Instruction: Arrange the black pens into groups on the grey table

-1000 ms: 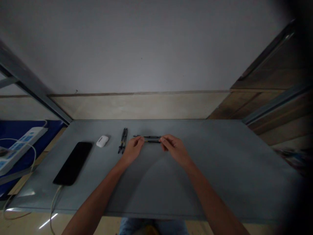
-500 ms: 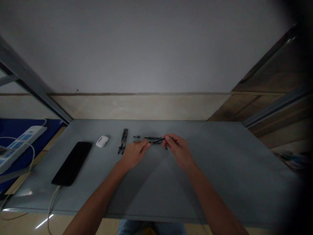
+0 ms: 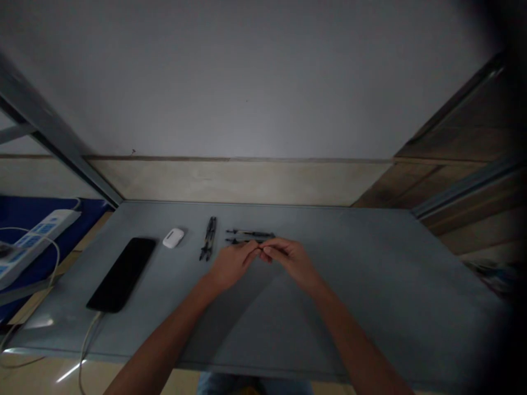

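Note:
My left hand (image 3: 230, 266) and my right hand (image 3: 295, 264) meet fingertip to fingertip above the grey table. Both are closed in a pinch on a slim dark pen, which the fingers now hide almost wholly. Just beyond them, a pen with dark ends (image 3: 250, 233) lies crosswise on the table. Another pen (image 3: 239, 241) rests in front of it, its right part covered by my fingers. To the left of my left hand, a pair of similar pens (image 3: 208, 237) lies side by side, pointing away from me.
A white earbud case (image 3: 173, 238) and a black phone (image 3: 122, 275) with a cable (image 3: 85, 343) lie on the left of the table (image 3: 370, 296). Beyond the left edge is a white power strip (image 3: 37, 241). A wall rises behind; metal posts stand at both far corners.
My hands have come together, and the pen that showed between them is now hidden by the fingers. My right hand has moved left and slightly nearer, uncovering more of the crosswise pen.

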{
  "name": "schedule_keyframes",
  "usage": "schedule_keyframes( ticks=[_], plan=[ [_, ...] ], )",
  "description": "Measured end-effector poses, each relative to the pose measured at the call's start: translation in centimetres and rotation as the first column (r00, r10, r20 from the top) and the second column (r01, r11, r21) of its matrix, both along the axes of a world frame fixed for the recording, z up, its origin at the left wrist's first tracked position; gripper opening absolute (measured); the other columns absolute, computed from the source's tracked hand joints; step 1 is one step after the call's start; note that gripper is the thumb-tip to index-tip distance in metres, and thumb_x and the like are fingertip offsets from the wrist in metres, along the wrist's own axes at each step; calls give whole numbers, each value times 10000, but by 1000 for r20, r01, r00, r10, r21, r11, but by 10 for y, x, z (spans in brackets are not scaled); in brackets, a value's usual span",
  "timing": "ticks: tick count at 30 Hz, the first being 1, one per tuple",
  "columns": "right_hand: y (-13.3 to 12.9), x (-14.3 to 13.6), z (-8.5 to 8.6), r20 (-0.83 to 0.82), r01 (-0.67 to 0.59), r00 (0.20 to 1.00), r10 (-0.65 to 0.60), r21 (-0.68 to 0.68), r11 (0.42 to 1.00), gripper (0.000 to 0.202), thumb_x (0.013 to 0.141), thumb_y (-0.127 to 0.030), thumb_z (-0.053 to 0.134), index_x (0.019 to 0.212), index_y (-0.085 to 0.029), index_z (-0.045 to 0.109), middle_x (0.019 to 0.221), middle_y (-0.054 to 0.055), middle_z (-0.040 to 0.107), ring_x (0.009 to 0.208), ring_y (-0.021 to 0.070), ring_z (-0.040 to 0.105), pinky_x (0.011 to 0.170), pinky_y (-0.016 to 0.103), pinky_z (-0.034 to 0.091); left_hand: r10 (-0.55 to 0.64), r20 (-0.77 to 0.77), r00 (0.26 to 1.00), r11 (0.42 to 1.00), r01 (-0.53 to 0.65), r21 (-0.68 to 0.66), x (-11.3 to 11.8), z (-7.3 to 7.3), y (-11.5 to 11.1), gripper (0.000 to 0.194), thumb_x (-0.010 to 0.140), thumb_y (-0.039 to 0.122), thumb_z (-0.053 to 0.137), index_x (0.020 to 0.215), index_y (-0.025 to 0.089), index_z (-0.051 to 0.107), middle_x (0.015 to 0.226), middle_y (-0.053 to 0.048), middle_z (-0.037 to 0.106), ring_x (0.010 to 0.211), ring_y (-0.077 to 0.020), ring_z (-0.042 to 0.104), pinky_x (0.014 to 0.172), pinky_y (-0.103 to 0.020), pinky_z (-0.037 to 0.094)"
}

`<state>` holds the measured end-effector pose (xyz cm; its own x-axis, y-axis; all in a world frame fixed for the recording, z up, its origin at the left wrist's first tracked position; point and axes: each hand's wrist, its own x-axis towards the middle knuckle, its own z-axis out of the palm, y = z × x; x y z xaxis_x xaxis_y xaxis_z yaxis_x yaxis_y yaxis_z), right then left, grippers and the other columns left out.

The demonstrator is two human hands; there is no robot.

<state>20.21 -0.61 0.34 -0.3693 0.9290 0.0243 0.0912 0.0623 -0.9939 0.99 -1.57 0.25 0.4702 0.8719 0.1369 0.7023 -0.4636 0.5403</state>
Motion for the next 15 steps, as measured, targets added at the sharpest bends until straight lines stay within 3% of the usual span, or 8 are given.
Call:
schedule_keyframes(
  ticks=[4, 6, 8, 11, 15],
  plan=[
    [6, 10, -1, 167, 101, 979, -121, 126, 987, 475, 808, -395, 649, 1250, -254, 550, 817, 28, 682, 693, 170, 615, 652, 306, 495, 60, 35, 998, 998, -61, 29, -3, 2, 3, 319, 989, 375, 314, 1028, 211, 585, 859, -49, 670, 777, -195, 643, 688, -269, 429],
    [11, 18, -5, 340, 142, 909, -242, 294, 945, 377, 798, -368, 657, 1156, -259, 609, 833, 35, 671, 709, 183, 599, 699, 332, 483, 101, 41, 994, 994, -102, 31, -4, 3, 4, 325, 989, 378, 308, 1037, 206, 579, 852, -52, 672, 755, -197, 641, 670, -270, 424],
    [15, 26, -11, 490, 105, 810, -324, 422, 900, 267, 771, -322, 680, 1023, -238, 658, 845, 49, 654, 774, 207, 592, 757, 358, 463, 124, 45, 991, 991, -126, 38, -5, 3, 4, 323, 988, 375, 309, 1036, 204, 579, 853, -54, 675, 740, -196, 639, 652, -267, 416],
    [18, 33, -23, 609, 71, 697, -379, 467, 882, 227, 720, -300, 720, 911, -201, 647, 843, 64, 631, 816, 230, 578, 755, 365, 453, 147, 50, 988, 987, -150, 53, -6, 3, 5, 312, 983, 368, 324, 1021, 202, 586, 859, -58, 679, 729, -196, 637, 639, -265, 406],
    [18, 35, -32, 637, 84, 650, -414, 481, 873, 90, 758, -272, 663, 782, -208, 604, 814, 65, 628, 784, 223, 582, 734, 362, 457, 160, 41, 986, 985, -162, 52, -6, 3, 6, 306, 978, 369, 340, 1019, 207, 596, 873, -62, 682, 737, -196, 638, 645, -264, 407]
  ],
)
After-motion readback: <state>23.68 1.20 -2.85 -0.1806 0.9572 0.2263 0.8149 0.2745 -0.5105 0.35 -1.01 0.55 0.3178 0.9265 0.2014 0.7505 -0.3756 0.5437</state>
